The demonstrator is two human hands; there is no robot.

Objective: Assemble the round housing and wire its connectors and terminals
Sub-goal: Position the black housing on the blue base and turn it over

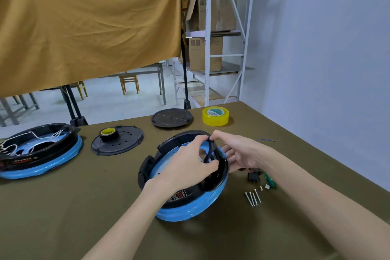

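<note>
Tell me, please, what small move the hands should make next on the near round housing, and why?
Probably press the black curved piece down into the housing's rim. Both the left hand and right hand pinch it upright at the right side of the rim, and it does not look seated yet.

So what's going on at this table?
A person is working on a round housing wrapped in blue film. Both hands pinch a black strip at its far rim: the left hand from inside, the right hand from outside. Screws and a plug lie beside it, untouched.
</note>
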